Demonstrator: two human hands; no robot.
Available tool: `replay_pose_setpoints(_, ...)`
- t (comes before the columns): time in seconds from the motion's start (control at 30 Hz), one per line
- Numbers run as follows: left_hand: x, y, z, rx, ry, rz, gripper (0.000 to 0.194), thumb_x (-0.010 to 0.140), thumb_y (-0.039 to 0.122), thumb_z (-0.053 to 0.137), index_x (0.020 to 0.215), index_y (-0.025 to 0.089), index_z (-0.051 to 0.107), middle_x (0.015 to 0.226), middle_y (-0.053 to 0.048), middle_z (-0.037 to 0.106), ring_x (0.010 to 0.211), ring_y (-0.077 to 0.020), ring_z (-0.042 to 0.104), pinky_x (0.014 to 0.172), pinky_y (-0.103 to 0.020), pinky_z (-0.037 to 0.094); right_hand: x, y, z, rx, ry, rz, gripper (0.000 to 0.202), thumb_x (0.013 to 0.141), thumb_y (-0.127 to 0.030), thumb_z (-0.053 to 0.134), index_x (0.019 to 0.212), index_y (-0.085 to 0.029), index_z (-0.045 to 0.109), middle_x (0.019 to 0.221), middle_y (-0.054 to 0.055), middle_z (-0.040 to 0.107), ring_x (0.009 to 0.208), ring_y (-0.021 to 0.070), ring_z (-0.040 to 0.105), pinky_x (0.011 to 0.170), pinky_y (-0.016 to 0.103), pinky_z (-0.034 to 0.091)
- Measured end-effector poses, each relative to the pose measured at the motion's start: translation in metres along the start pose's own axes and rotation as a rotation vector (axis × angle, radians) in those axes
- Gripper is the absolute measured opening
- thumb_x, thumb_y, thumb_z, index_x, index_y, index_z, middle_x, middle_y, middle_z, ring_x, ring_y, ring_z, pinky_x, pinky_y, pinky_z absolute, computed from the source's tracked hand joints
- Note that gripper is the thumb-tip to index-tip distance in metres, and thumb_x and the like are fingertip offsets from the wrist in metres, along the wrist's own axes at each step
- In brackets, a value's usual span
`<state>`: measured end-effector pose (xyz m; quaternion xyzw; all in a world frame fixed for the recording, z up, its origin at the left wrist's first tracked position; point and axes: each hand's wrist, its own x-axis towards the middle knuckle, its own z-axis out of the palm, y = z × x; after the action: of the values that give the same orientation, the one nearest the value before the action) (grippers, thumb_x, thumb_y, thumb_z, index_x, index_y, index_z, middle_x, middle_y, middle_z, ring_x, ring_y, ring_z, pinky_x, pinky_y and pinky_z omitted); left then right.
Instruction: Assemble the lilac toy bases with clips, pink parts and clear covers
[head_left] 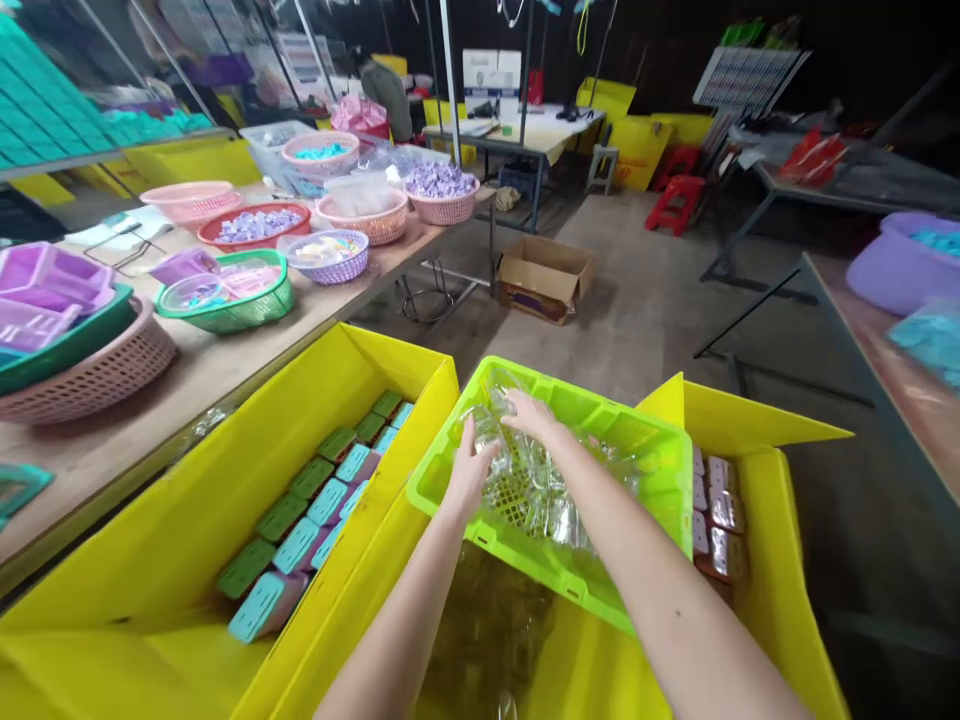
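Note:
A lime-green plastic basket (660,455) rests across a yellow box (761,560), with clear plastic pieces (551,490) inside it. My left hand (471,475) is over the basket's left end, thumb and fingers apart. Beside it, my right hand (529,415) reaches to the far left corner, fingers stretched out against the clear plastic. More clear plastic lies between the two hands; its exact shape cannot be made out. Below the basket, part of the box's inside is shadowed and holds shiny transparent pieces.
On the left, another yellow box (397,350) holds rows of teal-and-green-topped containers (300,545). A long table (315,330) bears several baskets of small parts. A cardboard box (544,280) and red stools (673,205) stand on the floor ahead. One person (382,95) is in the background.

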<state>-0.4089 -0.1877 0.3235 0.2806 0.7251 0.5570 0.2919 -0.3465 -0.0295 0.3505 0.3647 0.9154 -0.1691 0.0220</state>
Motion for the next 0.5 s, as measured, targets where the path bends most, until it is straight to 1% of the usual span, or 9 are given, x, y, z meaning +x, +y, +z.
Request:
replay_pose_setpoints(0.07,-0.02,0.004,-0.019,-0.182,0.02,0.041,0.054,0.083,0.028,0.054,0.135,0.025,0.04,0.133,-0.009,0.049,0.114,-0.0206,0.054,0.089,-0.032,0.048,-0.016,-0.007,0.001,0.005,0.054,0.026,0.047,0.085,-0.027,0.052,0.13,-0.02,0.044,0.141,0.011,0.038,0.116,0.0256,0.047,0.098,0.043,0.035)
replay_pose_setpoints(0.13,-0.041,-0.006,-0.043,-0.242,0.178,0.137,0.046,0.083,0.029,0.054,0.128,0.023,0.046,0.125,-0.008,0.053,0.109,-0.0189,0.056,0.087,-0.03,0.048,-0.044,-0.019,0.007,0.057,0.204,-0.006,0.042,0.09,-0.024,0.041,0.131,-0.018,0.041,0.137,0.012,0.04,0.118,0.0275,0.044,0.1,0.049,0.032)
replay_pose_setpoints(0.23,-0.079,-0.051,-0.075,-0.066,0.51,0.171,0.034,0.086,0.029,0.049,0.119,0.021,0.051,0.104,-0.006,0.058,0.094,-0.015,0.058,0.077,-0.025,0.049,-0.109,-0.043,0.041,0.29,0.494,-0.239,0.032,0.091,-0.021,0.037,0.121,-0.02,0.049,0.114,0.01,0.055,0.11,0.0227,0.049,0.096,0.043,0.038)
replay_pose_setpoints(0.3,-0.107,-0.098,-0.083,0.164,0.581,0.079,0.029,0.089,0.028,0.043,0.114,0.019,0.052,0.097,-0.005,0.057,0.088,-0.0137,0.058,0.075,-0.023,0.047,-0.162,-0.061,0.085,0.436,0.442,-0.406,0.03,0.089,-0.018,0.041,0.115,-0.023,0.052,0.1,0.007,0.058,0.099,0.0198,0.053,0.09,0.037,0.043)
replay_pose_setpoints(0.33,-0.12,-0.124,-0.083,0.308,0.509,0.005,0.028,0.09,0.027,0.04,0.114,0.017,0.052,0.098,-0.006,0.057,0.088,-0.0138,0.058,0.076,-0.024,0.047,-0.187,-0.068,0.113,0.467,0.317,-0.445,0.029,0.087,-0.018,0.043,0.114,-0.023,0.053,0.096,0.006,0.059,0.097,0.0194,0.054,0.088,0.035,0.045)
replay_pose_setpoints(0.4,-0.143,-0.177,-0.076,0.609,0.2,-0.191,0.032,0.09,0.022,0.036,0.118,0.014,0.049,0.1,-0.009,0.059,0.089,-0.015,0.058,0.079,-0.026,0.046,-0.228,-0.074,0.175,0.46,-0.028,-0.316,0.03,0.085,-0.02,0.046,0.114,-0.024,0.054,0.099,0.006,0.06,0.101,0.0197,0.054,0.092,0.035,0.044)
replay_pose_setpoints(0.43,-0.151,-0.202,-0.07,0.729,0.021,-0.28,0.034,0.088,0.021,0.04,0.119,0.013,0.049,0.099,-0.01,0.06,0.089,-0.0165,0.059,0.078,-0.027,0.047,-0.242,-0.071,0.206,0.435,-0.235,-0.148,0.034,0.085,-0.021,0.046,0.118,-0.027,0.053,0.108,0.006,0.059,0.107,0.0193,0.052,0.096,0.034,0.041)
replay_pose_setpoints(0.47,-0.158,-0.226,-0.064,0.802,-0.105,-0.342,0.036,0.083,0.019,0.048,0.117,0.012,0.051,0.099,-0.012,0.062,0.089,-0.0192,0.06,0.077,-0.029,0.048,-0.253,-0.064,0.237,0.416,-0.401,0.09,0.039,0.085,-0.022,0.047,0.123,-0.031,0.049,0.12,0.003,0.055,0.115,0.0176,0.049,0.1,0.031,0.039)
replay_pose_setpoints(0.5,-0.162,-0.25,-0.058,0.851,-0.2,-0.383,0.039,0.076,0.017,0.057,0.115,0.011,0.054,0.099,-0.014,0.062,0.09,-0.023,0.061,0.077,-0.033,0.048,-0.261,-0.054,0.267,0.384,-0.472,0.228,0.045,0.083,-0.022,0.048,0.128,-0.027,0.045,0.128,0.007,0.051,0.119,0.0204,0.048,0.099,0.033,0.04)
